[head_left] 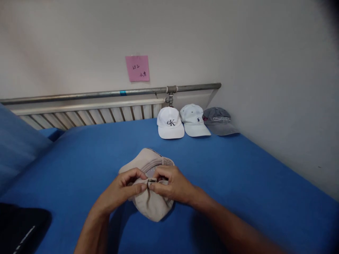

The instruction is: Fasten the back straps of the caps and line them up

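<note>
Beige cap (pixel 156 207) was on, or just above, the blue surface (pixel 219 169), its back edge (pixel 152 180) pinched by the left hand (pixel 124 188) and the right hand (pixel 172 183), close together. If one pinch became loose, this edge could perhaps slip and the cap tip over.

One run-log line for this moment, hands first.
left hand: pinching beige cap | right hand: pinching same cap | beyond, left to right: white cap, pale cap, dark grey cap
</note>
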Available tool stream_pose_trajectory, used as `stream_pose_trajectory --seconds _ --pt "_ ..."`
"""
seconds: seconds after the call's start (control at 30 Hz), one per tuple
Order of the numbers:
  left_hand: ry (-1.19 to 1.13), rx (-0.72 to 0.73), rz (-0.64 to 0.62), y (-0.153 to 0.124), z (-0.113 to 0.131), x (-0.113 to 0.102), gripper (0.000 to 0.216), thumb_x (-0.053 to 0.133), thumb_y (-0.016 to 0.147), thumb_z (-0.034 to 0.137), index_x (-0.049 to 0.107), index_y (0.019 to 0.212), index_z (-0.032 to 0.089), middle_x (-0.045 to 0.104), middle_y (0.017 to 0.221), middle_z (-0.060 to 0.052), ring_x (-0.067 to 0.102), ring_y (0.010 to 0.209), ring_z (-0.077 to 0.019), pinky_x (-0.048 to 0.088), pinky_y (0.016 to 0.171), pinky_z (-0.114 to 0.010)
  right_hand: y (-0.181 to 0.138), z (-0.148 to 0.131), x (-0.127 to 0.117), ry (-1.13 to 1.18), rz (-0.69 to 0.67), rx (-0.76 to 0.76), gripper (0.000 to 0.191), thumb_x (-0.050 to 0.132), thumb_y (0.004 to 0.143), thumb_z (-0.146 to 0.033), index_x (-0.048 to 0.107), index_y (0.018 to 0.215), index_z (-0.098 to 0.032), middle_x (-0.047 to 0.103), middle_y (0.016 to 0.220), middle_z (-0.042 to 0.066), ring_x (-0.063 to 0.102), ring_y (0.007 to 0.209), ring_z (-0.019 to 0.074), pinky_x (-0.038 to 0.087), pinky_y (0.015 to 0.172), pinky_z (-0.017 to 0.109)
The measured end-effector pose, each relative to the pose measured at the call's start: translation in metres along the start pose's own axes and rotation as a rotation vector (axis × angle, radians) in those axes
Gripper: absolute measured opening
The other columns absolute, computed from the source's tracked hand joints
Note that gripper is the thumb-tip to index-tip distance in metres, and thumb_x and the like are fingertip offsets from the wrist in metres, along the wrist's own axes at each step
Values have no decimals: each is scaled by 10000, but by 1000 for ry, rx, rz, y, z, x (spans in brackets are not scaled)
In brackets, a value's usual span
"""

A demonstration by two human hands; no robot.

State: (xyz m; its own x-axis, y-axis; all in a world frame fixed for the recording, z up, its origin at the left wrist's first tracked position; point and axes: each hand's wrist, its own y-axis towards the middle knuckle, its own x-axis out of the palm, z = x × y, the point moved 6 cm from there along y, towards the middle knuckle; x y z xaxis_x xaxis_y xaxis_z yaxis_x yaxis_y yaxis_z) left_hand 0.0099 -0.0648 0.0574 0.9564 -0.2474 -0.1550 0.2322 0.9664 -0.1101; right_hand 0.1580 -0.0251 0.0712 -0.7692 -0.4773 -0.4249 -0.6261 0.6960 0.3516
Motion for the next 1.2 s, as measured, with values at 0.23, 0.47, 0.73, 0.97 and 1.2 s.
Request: stream_pose_trajectory --seconds 0.23,0.47,0.73,0.97,1.2 --pt "515 165 246 -25 35 28 158 584 835 267 720 913 244 617 961 -56 564 943 -220 436 812 -310 -10 -17 -11 -124 28 -177 130 644 702 -154 528 657 -192 522 646 -41 471 621 113 369 615 239" --pt "626 86 274 -39 48 41 219 474 773 142 685 781 198 650 746 -22 569 714 -199 391 658 -277 -47 -32 -19 -142 3 -199 62 593 753 -120 601 757 -182 596 733 -5 520 710 132 378 690 253" --pt "485 53 169 -51 64 56 206 436 768 196 500 572 193 462 553 33 428 592 -147 335 599 -252 -70 -30 -24 326 3 173 117 591 759 -234 599 664 -166 492 584 -46 418 556 91 318 520 213" --pt "530 76 182 -72 68 78 422 677 739 276 620 1154 227 648 1077 -64 558 867 -214 419 753 -293 -78 -37 -31 361 116 227 135 577 721 -219 566 596 -169 451 540 -51 389 548 90 315 521 217" --pt "511 113 209 -74 71 97 229 560 854 385 606 774 175 533 662 9 449 614 -139 320 548 -237 -89 -53 -34 260 118 133 140 576 744 -196 562 606 -173 489 577 -45 431 579 97 329 537 217"
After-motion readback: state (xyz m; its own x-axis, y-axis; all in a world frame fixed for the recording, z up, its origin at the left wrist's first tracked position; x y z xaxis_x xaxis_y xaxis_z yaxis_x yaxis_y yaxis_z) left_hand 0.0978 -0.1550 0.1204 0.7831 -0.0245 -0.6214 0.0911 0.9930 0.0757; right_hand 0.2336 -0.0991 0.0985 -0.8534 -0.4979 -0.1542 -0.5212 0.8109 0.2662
